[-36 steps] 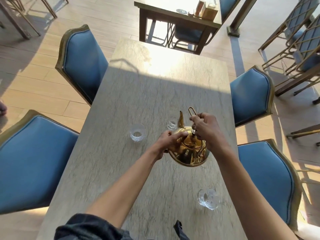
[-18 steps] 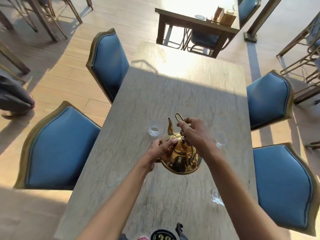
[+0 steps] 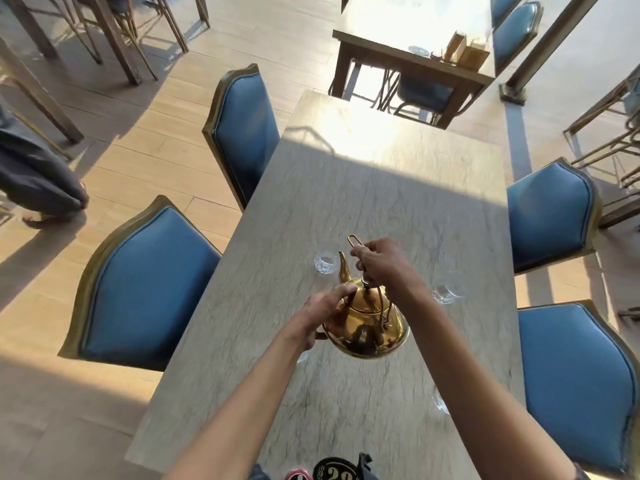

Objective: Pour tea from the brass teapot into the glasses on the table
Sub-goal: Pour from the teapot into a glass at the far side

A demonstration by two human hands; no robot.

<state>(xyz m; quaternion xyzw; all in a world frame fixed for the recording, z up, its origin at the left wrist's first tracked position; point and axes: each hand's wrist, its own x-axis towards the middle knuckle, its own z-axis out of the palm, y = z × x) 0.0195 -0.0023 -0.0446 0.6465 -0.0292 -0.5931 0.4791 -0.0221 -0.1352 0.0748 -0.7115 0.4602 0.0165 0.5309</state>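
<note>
- While our right hand (image 3: 380, 259) closes around the wire handle of the brass teapot (image 3: 367, 329), our left hand (image 3: 327, 311) presses its fingers against the pot's side and lid, so both hands hold the same thing.
- We see the teapot lifted above the desk (image 3: 381, 188), near its middle, with the spout pointing toward 12 o'clock.
- At 11 o'clock from the pot, just beyond the spout tip, a cut glass (image 3: 325, 262) stands upright on the desk.
- At 2 o'clock from the pot a second glass (image 3: 448, 289) stands, partly blurred; a third glass (image 3: 440, 403) shows at 5 o'clock, half hidden behind our right forearm.
- Our desk is long, pale and stone-veined, shaded at the near end and lit by strong sun at the far end.
- We count four blue padded chairs (image 3: 145, 292) with gold-brown frames, two along the desk's 9 o'clock side and two along its 3 o'clock side.
- At 12 o'clock, past the far edge, a dark wooden table (image 3: 408, 69) carries small boxes and a dish.
- We stand on a light wood-plank floor (image 3: 138, 133), striped with long shadows.
</note>
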